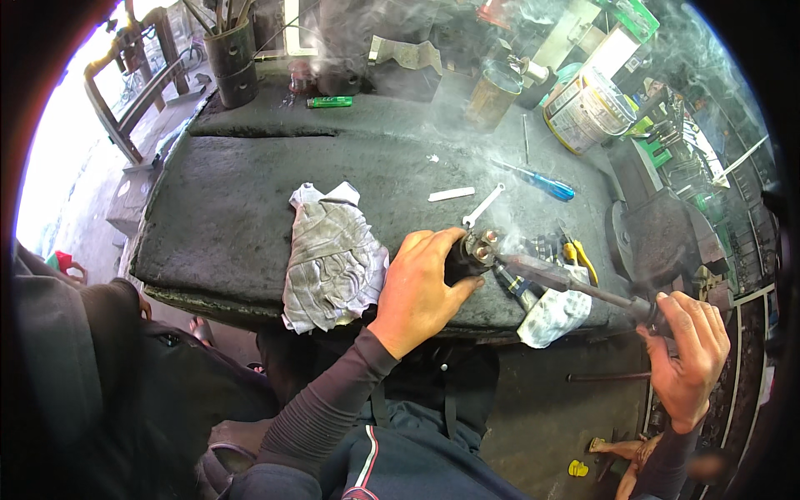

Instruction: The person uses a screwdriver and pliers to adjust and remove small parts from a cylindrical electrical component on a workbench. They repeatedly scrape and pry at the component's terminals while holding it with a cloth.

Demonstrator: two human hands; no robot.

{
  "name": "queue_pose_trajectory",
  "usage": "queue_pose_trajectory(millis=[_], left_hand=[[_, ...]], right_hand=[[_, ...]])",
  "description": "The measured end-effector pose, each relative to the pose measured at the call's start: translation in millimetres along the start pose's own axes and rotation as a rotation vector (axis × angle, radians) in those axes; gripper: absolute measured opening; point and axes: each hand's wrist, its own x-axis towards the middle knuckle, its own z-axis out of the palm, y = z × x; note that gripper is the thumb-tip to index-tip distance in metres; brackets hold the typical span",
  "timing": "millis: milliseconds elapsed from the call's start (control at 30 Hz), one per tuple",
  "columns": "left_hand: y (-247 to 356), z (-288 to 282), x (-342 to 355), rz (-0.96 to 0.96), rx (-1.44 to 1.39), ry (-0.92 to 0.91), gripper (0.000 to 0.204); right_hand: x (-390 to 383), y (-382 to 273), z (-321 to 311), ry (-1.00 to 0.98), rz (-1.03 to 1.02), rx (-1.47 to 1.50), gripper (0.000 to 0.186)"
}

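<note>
My left hand (419, 296) grips a short black cylindrical part (463, 260) with copper-coloured studs on its end, holding it just above the bench. In my right hand (687, 354) is the handle of a large soldering iron (543, 272). Its broad dark tip lies close against the studded end; whether they touch, I cannot tell. Smoke rises around the part. Just beyond it lies an open-end wrench (483, 206). A crumpled grey cloth (332, 258) rests left of my left hand. Under the iron sits a pale rag (557, 317), beside yellow-handled pliers (582, 258).
A blue screwdriver (546, 183) and a white strip (451, 194) lie on the dark bench (225, 208). Farther back stand a rusty can (494, 93), a paint bucket (588, 110) and a tool-filled pot (232, 67). A vise (658, 221) flanks the right side. Another person's legs (629, 454) show below.
</note>
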Motion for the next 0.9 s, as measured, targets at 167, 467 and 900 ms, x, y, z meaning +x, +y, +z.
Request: queue_pose_trajectory(millis=[167,467,900], left_hand=[[0.8,-1.0,-0.1,0.019,-0.002,0.002,0.063],[-1.0,-1.1,-1.1,0.025,0.000,0.004,0.065],[-5.8,3.6,-3.7,0.046,-0.006,0.042,0.068]], right_hand=[[1.7,3.9,-0.2,0.012,-0.068,-0.030,0.051],[5.6,8.5,1.3,-0.020,-0.087,0.017,0.052],[4.2,4.6,-2.7,0.022,-0.199,-0.075,0.051]])
